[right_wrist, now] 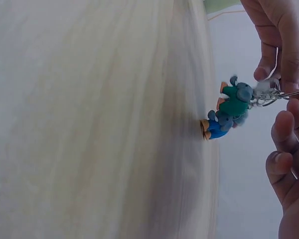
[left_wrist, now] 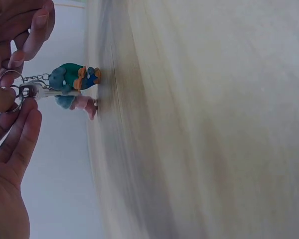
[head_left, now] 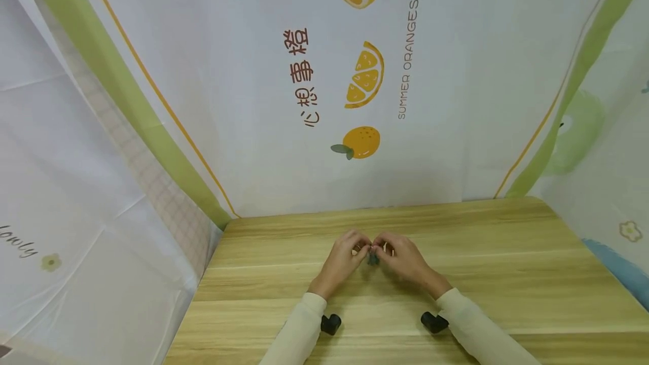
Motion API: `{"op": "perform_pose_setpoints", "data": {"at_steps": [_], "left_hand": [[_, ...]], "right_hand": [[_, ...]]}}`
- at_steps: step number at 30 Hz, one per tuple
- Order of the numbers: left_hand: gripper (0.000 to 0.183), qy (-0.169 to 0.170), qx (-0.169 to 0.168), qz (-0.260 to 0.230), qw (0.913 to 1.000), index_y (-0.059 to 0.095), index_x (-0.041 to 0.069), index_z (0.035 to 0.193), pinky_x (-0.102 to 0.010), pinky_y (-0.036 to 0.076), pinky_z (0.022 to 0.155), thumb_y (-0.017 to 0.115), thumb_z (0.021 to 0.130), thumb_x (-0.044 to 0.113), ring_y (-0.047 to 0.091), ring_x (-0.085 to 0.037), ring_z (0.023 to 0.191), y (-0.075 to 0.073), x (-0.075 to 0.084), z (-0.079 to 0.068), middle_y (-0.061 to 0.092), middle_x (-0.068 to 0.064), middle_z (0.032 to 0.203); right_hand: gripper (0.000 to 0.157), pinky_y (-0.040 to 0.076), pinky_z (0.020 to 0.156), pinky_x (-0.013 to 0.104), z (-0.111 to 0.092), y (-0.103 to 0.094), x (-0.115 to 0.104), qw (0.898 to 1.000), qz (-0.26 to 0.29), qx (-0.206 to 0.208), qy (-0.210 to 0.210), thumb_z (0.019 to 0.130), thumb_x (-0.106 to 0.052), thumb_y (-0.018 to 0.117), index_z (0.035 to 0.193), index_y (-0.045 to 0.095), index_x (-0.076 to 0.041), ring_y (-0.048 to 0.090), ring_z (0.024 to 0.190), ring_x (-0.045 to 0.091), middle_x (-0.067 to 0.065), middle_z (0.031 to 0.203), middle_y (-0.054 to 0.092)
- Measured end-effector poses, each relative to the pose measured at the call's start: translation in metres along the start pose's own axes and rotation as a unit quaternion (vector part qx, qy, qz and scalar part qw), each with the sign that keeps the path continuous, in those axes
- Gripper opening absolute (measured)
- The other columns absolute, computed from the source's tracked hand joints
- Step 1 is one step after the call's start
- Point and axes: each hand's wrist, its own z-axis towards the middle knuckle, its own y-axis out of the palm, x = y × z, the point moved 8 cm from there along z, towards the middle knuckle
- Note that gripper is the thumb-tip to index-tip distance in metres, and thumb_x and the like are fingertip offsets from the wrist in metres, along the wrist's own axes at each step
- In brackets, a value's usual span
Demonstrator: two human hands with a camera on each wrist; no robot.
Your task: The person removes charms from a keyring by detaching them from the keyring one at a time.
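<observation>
Both hands meet over the middle of the table at a keychain [head_left: 373, 258]. A metal split ring [left_wrist: 10, 75] carries short chains and several small grey-headed animal figures. One figure [right_wrist: 235, 99] wears green, another [right_wrist: 218, 127] blue, and a pinkish one [left_wrist: 82, 103] shows in the left wrist view. A silvery piece [left_wrist: 32, 90], perhaps a key, lies against the ring. My left hand [head_left: 346, 258] pinches the ring and this piece between thumb and fingers. From the other side, my right hand [head_left: 403, 255] pinches the ring with its fingertips. The figures dangle just above or touching the wood; I cannot tell which.
The wood-grain table [head_left: 243, 320] spreads around both hands. A white printed cloth [head_left: 243, 100] with oranges hangs behind it, and more cloth [head_left: 91, 275] hangs at the sides. Black wrist mounts [head_left: 332, 324] stick out at both sleeves.
</observation>
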Motion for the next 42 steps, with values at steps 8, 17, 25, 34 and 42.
{"op": "perform_pose_setpoints", "data": {"at_steps": [8, 17, 25, 34, 42], "left_hand": [[0.008, 0.018, 0.016, 0.028, 0.9993, 0.076, 0.01, 0.109, -0.026, 0.062, 0.077, 0.071, 0.103, 0.01, 0.071, -0.015, 0.091, -0.001, 0.004, -0.001, 0.074, -0.004, 0.104], [0.005, 0.014, 0.013, 0.017, 0.9997, 0.073, 0.01, 0.106, -0.026, 0.062, 0.078, 0.072, 0.102, 0.007, 0.069, -0.012, 0.09, 0.003, 0.005, -0.002, 0.074, -0.002, 0.101], [0.004, 0.021, 0.004, 0.018, 0.9996, 0.073, 0.01, 0.105, -0.023, 0.06, 0.078, 0.07, 0.103, 0.008, 0.067, -0.009, 0.089, 0.003, 0.006, -0.004, 0.074, -0.001, 0.101], [0.005, 0.047, 0.009, 0.024, 0.9986, 0.073, 0.011, 0.103, -0.019, 0.059, 0.079, 0.071, 0.102, 0.006, 0.069, -0.01, 0.089, 0.001, 0.008, -0.002, 0.076, -0.002, 0.101], [0.007, 0.064, 0.018, 0.027, 0.9974, 0.073, 0.009, 0.101, -0.017, 0.059, 0.081, 0.073, 0.1, 0.003, 0.071, -0.012, 0.089, -0.001, 0.012, -0.002, 0.075, -0.003, 0.101]], "right_hand": [[0.008, 0.045, 0.058, 0.022, -0.001, -0.002, 0.0, 1.0, 0.008, 0.006, 0.0, 0.101, -0.01, 0.073, 0.097, 0.072, -0.018, 0.049, 0.066, -0.003, -0.009, 0.087, 0.068], [0.014, 0.045, 0.06, 0.022, -0.002, 0.003, 0.008, 0.999, 0.03, -0.012, 0.034, 0.098, -0.008, 0.073, 0.094, 0.07, -0.021, 0.05, 0.067, 0.0, -0.011, 0.084, 0.066], [0.014, 0.046, 0.061, 0.023, -0.002, 0.005, 0.008, 0.997, 0.061, -0.028, 0.046, 0.098, -0.005, 0.068, 0.093, 0.07, -0.019, 0.051, 0.067, 0.002, -0.009, 0.084, 0.067], [0.013, 0.045, 0.049, 0.02, -0.001, 0.009, 0.013, 0.986, 0.141, -0.051, 0.075, 0.102, -0.002, 0.061, 0.094, 0.069, -0.008, 0.049, 0.052, 0.001, 0.007, 0.087, 0.069], [0.014, 0.044, 0.042, 0.022, -0.002, 0.013, 0.015, 0.974, 0.19, -0.075, 0.095, 0.108, -0.004, 0.054, 0.099, 0.066, -0.003, 0.046, 0.044, 0.003, 0.019, 0.089, 0.066]]}}
